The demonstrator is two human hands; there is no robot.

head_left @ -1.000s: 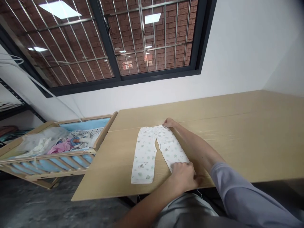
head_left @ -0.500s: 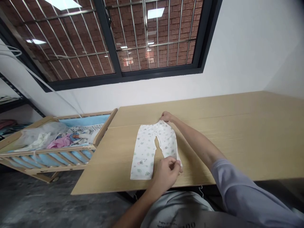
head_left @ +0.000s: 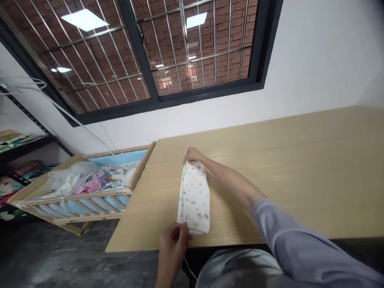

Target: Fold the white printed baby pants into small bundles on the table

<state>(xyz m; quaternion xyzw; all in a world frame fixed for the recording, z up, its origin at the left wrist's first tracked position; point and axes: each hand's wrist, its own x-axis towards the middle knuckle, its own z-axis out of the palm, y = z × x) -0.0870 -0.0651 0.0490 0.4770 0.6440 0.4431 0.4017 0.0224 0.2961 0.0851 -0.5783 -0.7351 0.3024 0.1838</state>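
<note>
A barred window (head_left: 210,89) fills the wall above you, and the long pale worktop (head_left: 285,160) runs beneath it. A wooden cot (head_left: 78,195) stands off the worktop's left end, with a heap of baby clothes (head_left: 99,185) inside. Your risks sit closer in, though.

The white printed baby trousers (head_left: 194,200) lie on the worktop, doubled lengthwise into a narrow strip. Their near end sits just short of the front edge, so any tug toward you could tip that end over. The cot is near enough that a sideways skid to the left could send loose fabric toward its rail, though that looks less likely.

Your arms reach from opposite sides, and the strip is controlled only at its ends. If you pull unevenly, the layers could creep apart and the fold could skew or spring open. The thin fabric could also bunch if you drag it across the worktop instead of lifting it cleanly.

Your right grip (head_left: 193,154) sits closed over the far end, apparently pinching the fabric there. Your left grip (head_left: 173,244) has its fingers drawn together at the near edge, but you can't tell from this view whether they have caught cloth. A weak catch there could let that end drop. Just below it hangs a thin white cord (head_left: 189,269), which could snag your wrist.
</note>
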